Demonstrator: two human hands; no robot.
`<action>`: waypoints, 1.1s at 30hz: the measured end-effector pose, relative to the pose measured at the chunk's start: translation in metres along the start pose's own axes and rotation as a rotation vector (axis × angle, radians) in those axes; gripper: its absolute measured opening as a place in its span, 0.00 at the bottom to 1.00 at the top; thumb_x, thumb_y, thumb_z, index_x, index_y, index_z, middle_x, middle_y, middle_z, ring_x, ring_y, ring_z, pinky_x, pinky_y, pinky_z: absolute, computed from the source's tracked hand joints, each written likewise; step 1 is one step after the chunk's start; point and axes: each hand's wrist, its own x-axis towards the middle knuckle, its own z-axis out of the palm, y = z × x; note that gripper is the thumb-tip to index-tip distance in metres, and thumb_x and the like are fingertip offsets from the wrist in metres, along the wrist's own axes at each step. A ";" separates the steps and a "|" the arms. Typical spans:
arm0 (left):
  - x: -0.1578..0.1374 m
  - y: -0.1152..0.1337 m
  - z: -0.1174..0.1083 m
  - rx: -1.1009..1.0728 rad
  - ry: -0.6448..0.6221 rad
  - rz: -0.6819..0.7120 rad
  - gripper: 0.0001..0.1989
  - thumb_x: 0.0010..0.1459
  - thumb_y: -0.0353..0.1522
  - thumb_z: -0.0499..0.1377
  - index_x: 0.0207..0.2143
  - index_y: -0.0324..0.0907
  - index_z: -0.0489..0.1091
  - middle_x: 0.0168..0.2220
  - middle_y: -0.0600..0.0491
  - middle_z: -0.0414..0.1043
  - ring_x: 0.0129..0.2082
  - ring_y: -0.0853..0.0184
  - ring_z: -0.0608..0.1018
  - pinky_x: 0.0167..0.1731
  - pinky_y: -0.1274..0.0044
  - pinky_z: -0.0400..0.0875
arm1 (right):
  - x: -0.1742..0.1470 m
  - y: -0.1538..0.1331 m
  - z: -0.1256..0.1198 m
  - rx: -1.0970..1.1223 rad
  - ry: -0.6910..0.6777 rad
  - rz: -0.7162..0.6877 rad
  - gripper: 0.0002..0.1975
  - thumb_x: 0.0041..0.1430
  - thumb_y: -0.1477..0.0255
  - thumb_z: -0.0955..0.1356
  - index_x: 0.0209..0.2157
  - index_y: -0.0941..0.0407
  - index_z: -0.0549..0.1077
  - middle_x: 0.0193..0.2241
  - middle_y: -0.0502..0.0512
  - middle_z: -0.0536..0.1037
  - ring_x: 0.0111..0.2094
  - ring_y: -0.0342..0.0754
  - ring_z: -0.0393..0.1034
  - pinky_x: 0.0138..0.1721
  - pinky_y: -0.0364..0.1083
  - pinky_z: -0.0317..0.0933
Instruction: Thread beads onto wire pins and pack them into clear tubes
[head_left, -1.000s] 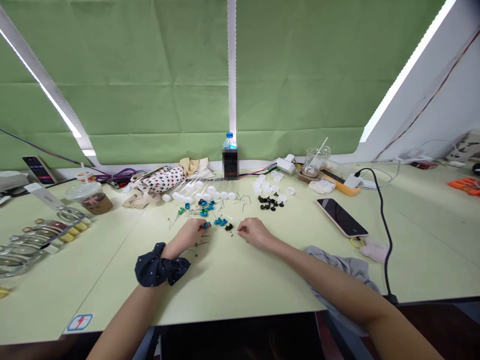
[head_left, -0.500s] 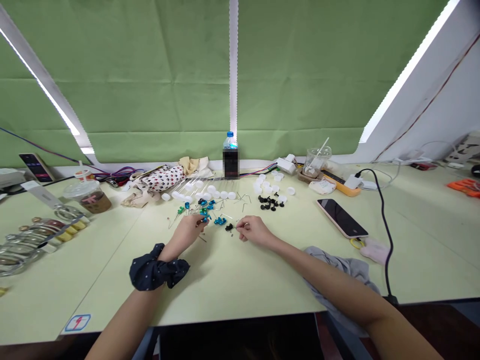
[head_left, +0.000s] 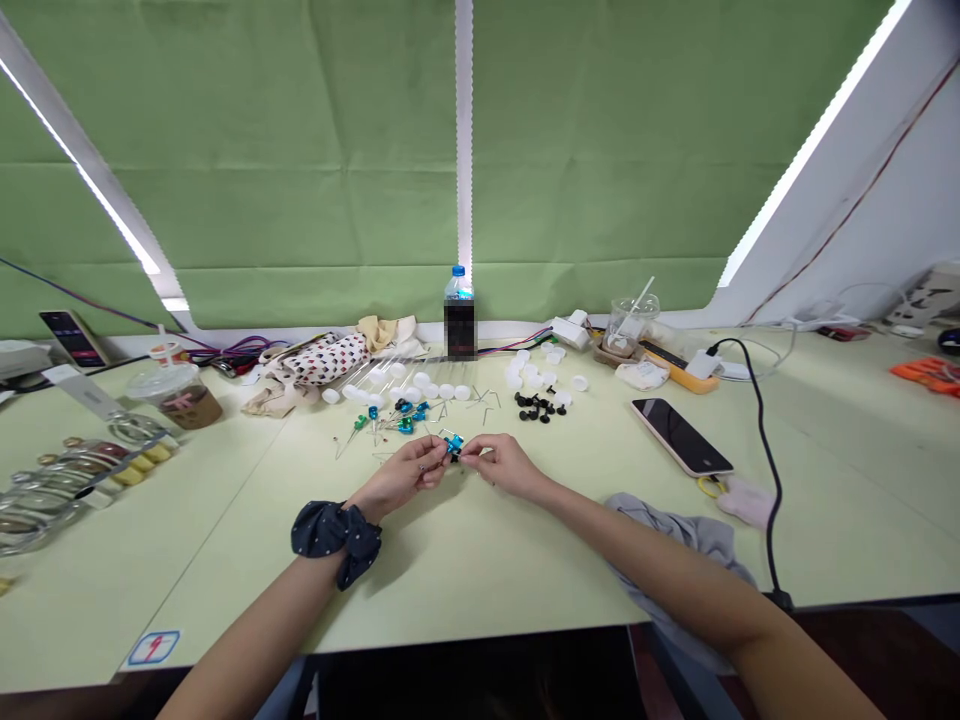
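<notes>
My left hand point(head_left: 415, 467), with a dark dotted scrunchie point(head_left: 337, 532) at its wrist, pinches a small shiny blue piece point(head_left: 454, 443) at its fingertips. Close against it, my right hand point(head_left: 504, 463) has thumb and forefinger pressed together; whatever is between them is too small to make out. A black bit shows just under the blue piece, partly hidden by the fingers. Beyond the hands lie more blue and green pieces point(head_left: 406, 425), some with thin metal wires. Bent metal wires point(head_left: 486, 412) are scattered to their right.
Black caps point(head_left: 534, 408) and white round caps point(head_left: 532, 378) form a group right of centre. More white caps point(head_left: 422, 380) lie by clear tubes. A phone point(head_left: 681, 437), a grey cloth point(head_left: 675, 530), a bottle point(head_left: 459, 310), lidded cups and a black cable point(head_left: 765, 440) surround the work area.
My left hand has moved right from the blue pieces and now meets my right hand, a blue piece at its fingertips. My right hand has shifted slightly left.
</notes>
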 end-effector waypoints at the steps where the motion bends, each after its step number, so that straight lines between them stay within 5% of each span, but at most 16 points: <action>1: 0.000 -0.001 0.000 -0.029 0.006 -0.010 0.13 0.53 0.37 0.61 0.30 0.37 0.62 0.27 0.56 0.59 0.18 0.81 0.54 0.18 0.83 0.45 | 0.000 0.000 0.000 0.034 -0.014 0.020 0.13 0.50 0.63 0.68 0.29 0.60 0.72 0.18 0.48 0.69 0.14 0.37 0.57 0.17 0.39 0.51; 5: 0.001 -0.002 0.001 -0.114 0.044 -0.029 0.12 0.52 0.35 0.62 0.30 0.36 0.64 0.28 0.56 0.59 0.18 0.81 0.54 0.17 0.83 0.45 | -0.001 -0.004 -0.002 0.123 -0.080 0.041 0.16 0.49 0.61 0.69 0.31 0.61 0.73 0.11 0.46 0.65 0.14 0.38 0.59 0.19 0.40 0.54; 25: 0.003 -0.005 0.000 -0.110 0.032 -0.017 0.13 0.53 0.36 0.61 0.29 0.36 0.62 0.27 0.57 0.58 0.18 0.81 0.51 0.17 0.84 0.44 | -0.001 -0.008 -0.003 0.201 -0.070 0.086 0.20 0.44 0.58 0.71 0.30 0.63 0.74 0.11 0.46 0.66 0.14 0.38 0.59 0.20 0.40 0.54; 33: 0.003 -0.003 0.004 0.074 0.081 0.056 0.15 0.53 0.40 0.60 0.29 0.38 0.59 0.24 0.59 0.57 0.17 0.80 0.54 0.18 0.82 0.47 | -0.001 -0.007 -0.003 0.194 -0.064 0.103 0.21 0.43 0.58 0.71 0.29 0.63 0.75 0.10 0.45 0.65 0.14 0.38 0.58 0.19 0.40 0.54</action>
